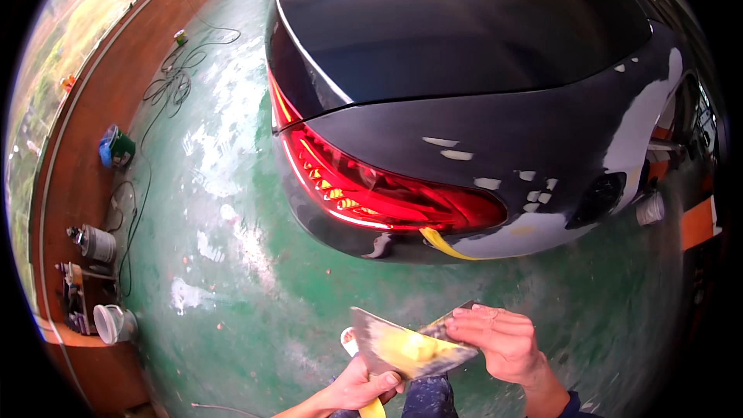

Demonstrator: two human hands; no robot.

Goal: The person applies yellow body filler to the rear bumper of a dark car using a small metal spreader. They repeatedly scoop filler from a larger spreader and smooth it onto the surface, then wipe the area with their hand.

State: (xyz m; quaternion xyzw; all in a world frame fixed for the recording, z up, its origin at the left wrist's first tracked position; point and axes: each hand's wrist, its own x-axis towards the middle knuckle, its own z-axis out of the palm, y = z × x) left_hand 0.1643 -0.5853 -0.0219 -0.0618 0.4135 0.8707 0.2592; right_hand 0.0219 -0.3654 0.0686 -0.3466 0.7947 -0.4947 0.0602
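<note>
My left hand point(357, 388) grips the yellow handle of a metal putty scraper point(378, 339) whose blade carries a lump of yellow filler point(414, 348). Across that blade lies a second thin metal spreader point(447, 337), which my right hand point(499, 339) pinches by its right end. Both tools are held low in the middle of the head view, just in front of the rear corner of a dark car point(464, 70). The car's red tail light point(387, 193) is lit, and pale filler patches point(457, 155) dot the panel beside it.
A green painted floor point(224, 263) with white scuffs spreads out to the left. Along a brown ledge at the left stand a blue container point(116, 147), a grey can point(97, 244) and a white bucket point(114, 323), with black cables point(174, 81) trailing nearby. A masked white area point(650, 116) covers the car's right flank.
</note>
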